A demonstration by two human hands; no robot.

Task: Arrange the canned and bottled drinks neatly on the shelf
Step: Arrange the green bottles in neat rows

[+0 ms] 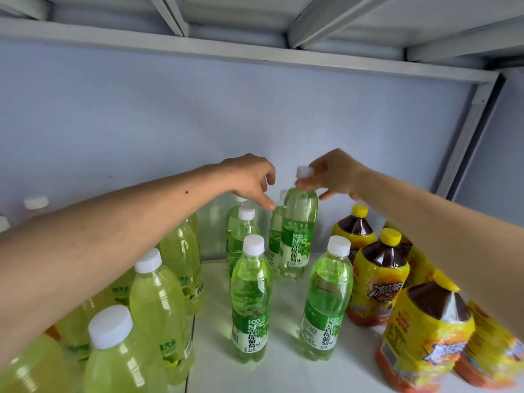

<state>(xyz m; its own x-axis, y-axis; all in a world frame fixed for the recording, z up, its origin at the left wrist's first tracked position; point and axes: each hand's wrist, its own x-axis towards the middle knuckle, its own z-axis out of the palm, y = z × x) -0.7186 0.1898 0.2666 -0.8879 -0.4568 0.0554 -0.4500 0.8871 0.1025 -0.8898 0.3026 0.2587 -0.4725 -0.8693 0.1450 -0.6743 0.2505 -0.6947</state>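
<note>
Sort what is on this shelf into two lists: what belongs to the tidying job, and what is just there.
Part of the job:
- green bottle pinched at the neck by the right hand
- other green bottles
- pale yellow-green bottles
- iced tea bottles
- left hand, holding nothing
- shelf

Just there:
- back panel
- upper shelf frame

A bare lane of white shelf (286, 361) was left open between the two front green bottles (251, 296) (326, 302), running back to more green bottles (297, 231) at the wall. The left side was blocked by yellow-green bottles (158, 302), the right by yellow tea bottles (380, 279). Overhead, clearance was bounded by the upper shelf frame (255, 52).
</note>
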